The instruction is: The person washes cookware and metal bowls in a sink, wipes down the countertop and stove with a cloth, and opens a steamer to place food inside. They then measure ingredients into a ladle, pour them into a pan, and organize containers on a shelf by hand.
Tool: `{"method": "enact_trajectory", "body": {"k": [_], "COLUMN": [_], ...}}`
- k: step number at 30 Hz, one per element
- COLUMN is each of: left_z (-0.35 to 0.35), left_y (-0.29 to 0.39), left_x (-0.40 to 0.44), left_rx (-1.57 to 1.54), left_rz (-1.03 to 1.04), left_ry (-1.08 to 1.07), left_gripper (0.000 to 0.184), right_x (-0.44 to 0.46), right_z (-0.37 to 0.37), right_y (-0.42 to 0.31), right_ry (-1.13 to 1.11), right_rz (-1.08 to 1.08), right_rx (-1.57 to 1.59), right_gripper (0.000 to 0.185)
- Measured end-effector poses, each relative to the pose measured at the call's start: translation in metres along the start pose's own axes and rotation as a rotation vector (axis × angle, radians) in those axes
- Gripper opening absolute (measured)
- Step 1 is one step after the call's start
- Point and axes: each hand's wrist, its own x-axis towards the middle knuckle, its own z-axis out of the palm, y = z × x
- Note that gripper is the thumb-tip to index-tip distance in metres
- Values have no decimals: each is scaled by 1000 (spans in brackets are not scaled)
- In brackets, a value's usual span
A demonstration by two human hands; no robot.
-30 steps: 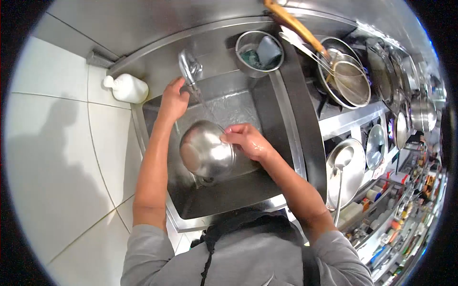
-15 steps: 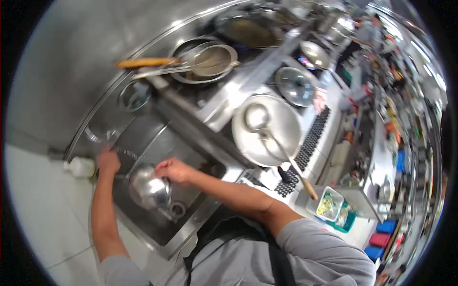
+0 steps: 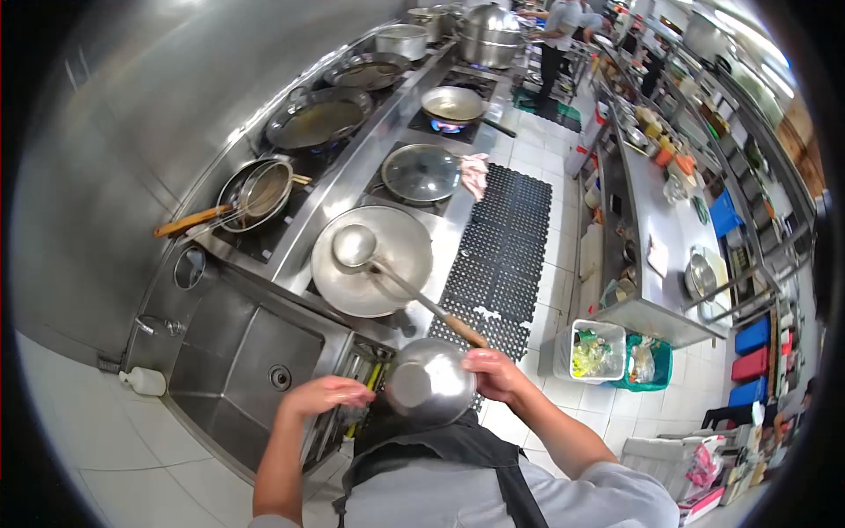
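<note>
The bowl (image 3: 427,383) had left the sink (image 3: 211,356), hanging beyond its edge, rim pinched in the right hand (image 3: 497,374). The left hand (image 3: 326,395) hovered loosely open, gripping nothing. Black matting (image 3: 502,246) ran between stove (image 3: 346,179) and counter (image 3: 656,277).

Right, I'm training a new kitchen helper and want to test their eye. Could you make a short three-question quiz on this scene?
1. Which hand holds the round, shiny metal bowl?
2. True or false: the metal ladle with a wooden handle rests in the wide, silver-grey metal wok.
3. The white plastic bottle is right beside which of these?
A) the white plastic bin
B) the rectangular steel sink
C) the glass-lidded pan

Key: 1. The right hand. 2. True. 3. B.
</note>
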Motion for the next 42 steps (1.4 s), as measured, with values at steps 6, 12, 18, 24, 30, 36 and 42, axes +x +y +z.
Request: {"method": "enact_trajectory", "body": {"k": [6, 12, 18, 24, 30, 36, 42], "left_z": [132, 261, 342, 326, 228, 213, 201], "left_y": [72, 138, 186, 217, 196, 291, 359], "left_x": [131, 267, 364, 394, 548, 599, 638], "left_rx": [195, 205, 285, -96, -268, -239, -318], "left_rz": [-58, -173, -416, -460, -473, -396, -186], "left_ry": [-235, -347, -745, -610, -889, -873, -400], "left_gripper": [52, 92, 114, 106, 61, 42, 44], "right_x": [-133, -234, -248, -208, -144, -123, -117], "right_z": [-105, -124, -73, -97, -124, -144, -318], "right_y": [-6, -67, -117, -151, -222, -366, -491], "right_ry": [350, 640, 212, 103, -83, 25, 813], "right_rz": [-213, -260, -34, -189, -131, -1017, -894], "right_rx": [112, -1284, -2000, -2149, -2301, -2044, -1442], "right_gripper": [12, 19, 16, 17, 20, 25, 28]}}
